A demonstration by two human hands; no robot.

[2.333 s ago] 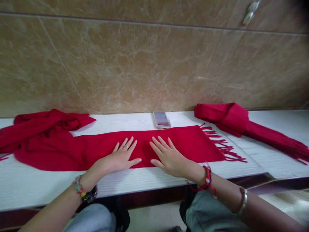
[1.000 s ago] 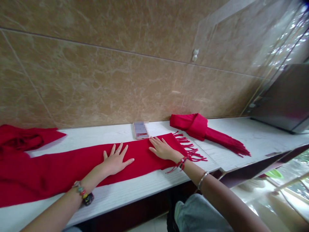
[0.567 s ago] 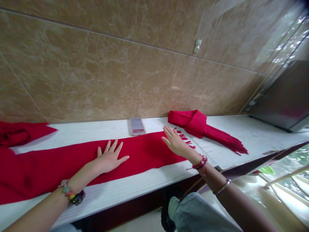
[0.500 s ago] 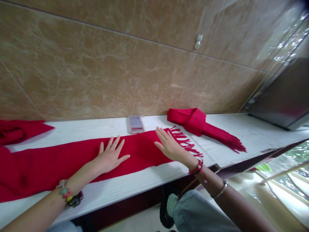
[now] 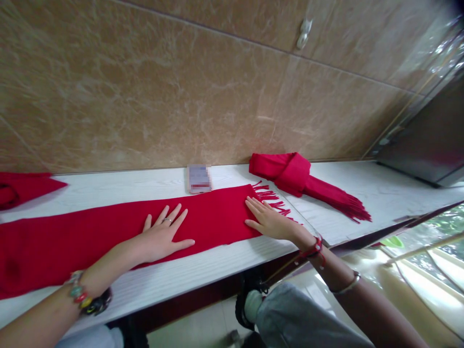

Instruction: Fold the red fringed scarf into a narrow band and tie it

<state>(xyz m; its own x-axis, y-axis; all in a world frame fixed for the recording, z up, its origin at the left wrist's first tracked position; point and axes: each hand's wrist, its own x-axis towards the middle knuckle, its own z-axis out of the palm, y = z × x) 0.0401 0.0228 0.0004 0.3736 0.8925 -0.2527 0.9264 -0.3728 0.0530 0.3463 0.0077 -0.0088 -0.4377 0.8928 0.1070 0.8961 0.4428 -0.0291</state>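
A long red scarf (image 5: pixel 90 234) lies spread along the white counter, its fringe pointing right and its left part running out of view. My left hand (image 5: pixel 163 237) rests flat on the middle of it with fingers spread and a ring on one finger. Near the fringed end, my right hand (image 5: pixel 268 220) lies palm down on the cloth, fingers stretched out. Neither hand grips the fabric. Behind the right hand sits a second red scarf (image 5: pixel 284 171), folded over with its fringed tail toward the right.
A phone (image 5: pixel 199 179) lies on the white counter (image 5: pixel 232 261) behind the scarf. More red cloth (image 5: pixel 29 188) is bunched at the far left. A brown marbled wall (image 5: pixel 163 96) rises behind, and a dark appliance-like box (image 5: pixel 427 130) stands at the right end.
My right hand has moved right along the scarf to its fringed end and now lies lower on the cloth. My left hand stays spread on the middle. The view has shifted slightly.
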